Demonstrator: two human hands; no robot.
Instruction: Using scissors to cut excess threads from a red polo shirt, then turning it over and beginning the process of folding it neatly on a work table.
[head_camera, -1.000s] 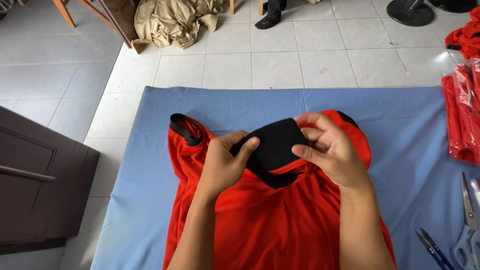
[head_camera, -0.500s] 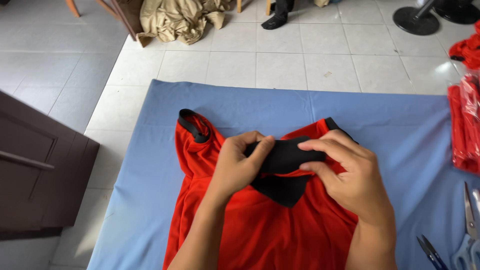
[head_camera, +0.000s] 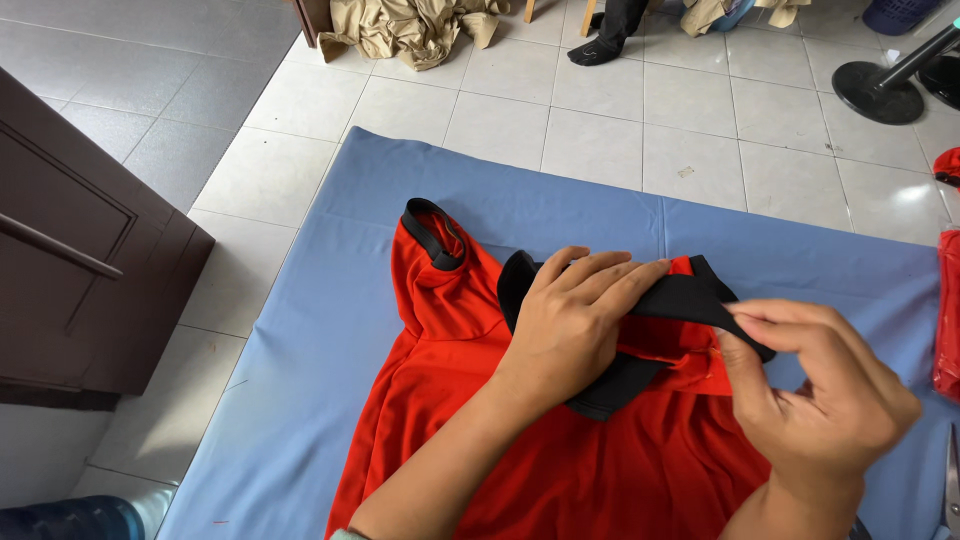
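Note:
A red shirt (head_camera: 560, 470) with black trim lies flat on a blue cloth (head_camera: 330, 330) spread over the tiled floor. Its left sleeve, edged in black (head_camera: 430, 235), points to the far left. My left hand (head_camera: 570, 325) presses flat on the black collar (head_camera: 690, 298), fingers stretched to the right. My right hand (head_camera: 815, 385) pinches the right end of that black collar between thumb and fingertips, lifting it slightly off the shirt.
A dark brown wooden cabinet (head_camera: 70, 270) stands at the left. Tan fabric (head_camera: 415, 25) is heaped on the tiles at the back, beside a person's black-socked foot (head_camera: 600, 45). A round black stand base (head_camera: 880, 90) sits far right. Red packaged garments (head_camera: 945, 310) lie at the right edge.
The view has swung left and nearer. My left hand has flattened onto the collar, and my right hand has slid right to pinch the collar's end.

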